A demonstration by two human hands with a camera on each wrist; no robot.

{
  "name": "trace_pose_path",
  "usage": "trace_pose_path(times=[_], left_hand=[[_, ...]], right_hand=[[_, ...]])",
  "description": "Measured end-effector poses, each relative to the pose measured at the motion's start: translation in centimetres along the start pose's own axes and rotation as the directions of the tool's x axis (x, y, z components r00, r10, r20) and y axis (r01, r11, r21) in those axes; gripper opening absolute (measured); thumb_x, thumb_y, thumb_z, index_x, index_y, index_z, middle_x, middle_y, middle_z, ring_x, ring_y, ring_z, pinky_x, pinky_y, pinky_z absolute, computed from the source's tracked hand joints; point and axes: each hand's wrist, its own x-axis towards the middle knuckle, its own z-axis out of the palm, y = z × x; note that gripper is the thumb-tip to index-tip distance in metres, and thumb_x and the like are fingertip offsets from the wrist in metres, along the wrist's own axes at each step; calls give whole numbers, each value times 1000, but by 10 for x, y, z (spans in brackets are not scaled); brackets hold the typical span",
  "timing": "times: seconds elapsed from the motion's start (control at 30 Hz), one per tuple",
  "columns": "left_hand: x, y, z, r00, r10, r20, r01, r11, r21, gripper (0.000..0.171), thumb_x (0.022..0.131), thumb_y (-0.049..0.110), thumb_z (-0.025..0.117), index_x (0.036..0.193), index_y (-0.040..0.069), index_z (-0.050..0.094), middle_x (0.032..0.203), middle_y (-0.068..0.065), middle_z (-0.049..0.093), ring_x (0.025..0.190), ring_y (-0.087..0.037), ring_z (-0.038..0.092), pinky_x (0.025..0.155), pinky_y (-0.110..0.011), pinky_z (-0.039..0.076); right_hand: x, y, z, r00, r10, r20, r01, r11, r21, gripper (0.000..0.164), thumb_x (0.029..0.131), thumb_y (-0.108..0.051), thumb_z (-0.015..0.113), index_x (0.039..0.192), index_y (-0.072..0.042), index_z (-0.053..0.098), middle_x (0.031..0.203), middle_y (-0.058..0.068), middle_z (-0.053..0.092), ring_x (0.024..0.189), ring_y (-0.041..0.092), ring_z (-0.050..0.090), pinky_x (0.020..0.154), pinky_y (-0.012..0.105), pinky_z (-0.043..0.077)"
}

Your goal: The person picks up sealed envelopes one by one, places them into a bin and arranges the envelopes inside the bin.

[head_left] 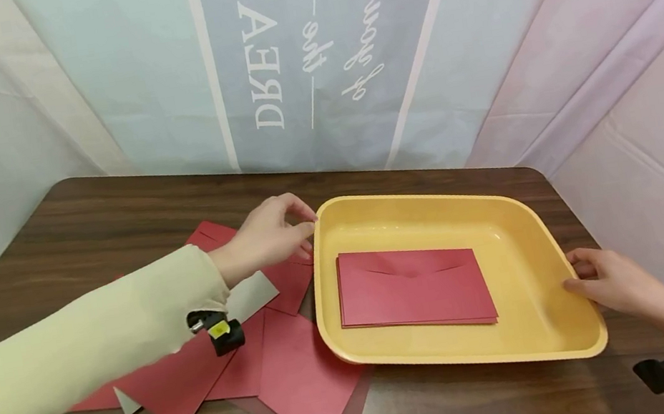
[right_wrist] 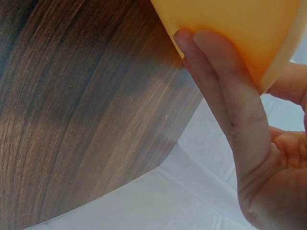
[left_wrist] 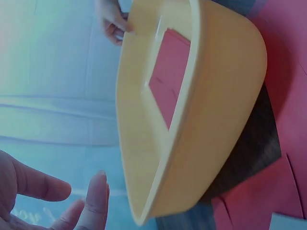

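A yellow plastic tray (head_left: 526, 241) lies on the brown table, with a small stack of red envelopes (head_left: 413, 288) inside. My right hand (head_left: 614, 282) grips the tray's right rim, its thumb over the inner side. In the right wrist view, the fingers (right_wrist: 225, 72) lie against the tray's outer wall. My left hand (head_left: 271, 235) is beside the tray's far left corner. The left wrist view shows its fingers (left_wrist: 98, 201) bent loosely, with a gap to the tray rim (left_wrist: 165, 167) and nothing between them.
More red envelopes (head_left: 307, 377) lie spread and overlapping left of the tray, some partly under my left forearm. Among them are pale grey pieces (head_left: 255, 296). The wood-grain table (head_left: 137, 209) ends at a hanging printed cloth (head_left: 328, 142) behind and pale cloth at both sides.
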Motion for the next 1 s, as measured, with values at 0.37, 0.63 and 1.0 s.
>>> trace_pose_path(times=[0.37,0.63,1.0], left_hand=[[-21,-21,-27,999,-44,-18,45,998,46,25,95,15,53,116,1,55,101,-15,66,77,-18,70,80,-38,52],[-28,-37,-34,999,-48,12,47,994,102,32,92,15,58,119,-1,53,125,-20,52,77,-16,69,82,-38,52],[-38,-69,-61,997,-78,8,70,932,355,58,80,28,75,122,-3,50,126,-26,43,87,-25,58,82,-44,47]], right_hand=[[-1,0,-1,1000,4,-6,-4,1000,-9,34,91,-6,60,113,18,50,94,26,69,63,5,63,54,26,53],[-1,2,0,1000,1,-1,-1,1000,16,33,90,-5,59,113,18,49,94,26,68,63,5,64,54,26,54],[0,0,-1,1000,3,17,-3,1000,23,33,91,-5,58,113,18,48,94,26,69,64,6,64,55,27,54]])
